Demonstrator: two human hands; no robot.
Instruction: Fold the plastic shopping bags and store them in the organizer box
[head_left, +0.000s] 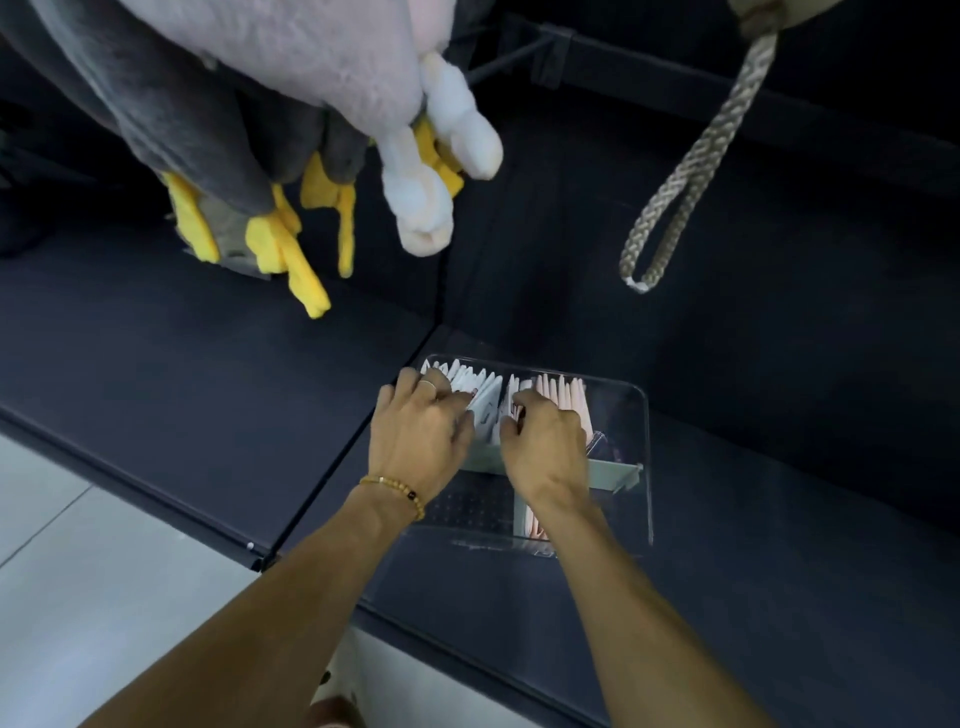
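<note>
A clear plastic organizer box (641, 467) stands on a dark shelf. Its far half holds upright rows of folded bags, white ones (470, 382) on the left and pale pink ones (563, 392) on the right. My left hand (423, 434) lies over the white row with its fingers spread on the bag tops. My right hand (545, 441) reaches into the middle of the box, fingers curled on a white folded bag (491, 410) between the rows. A grey divider (615, 473) crosses the box behind my hands.
The dark shelf (208, 395) runs left and right, with its front edge over a light floor (78, 597). Plush toys (260, 130) with yellow feet hang above on the left. A braided rope loop (691, 182) hangs on the right.
</note>
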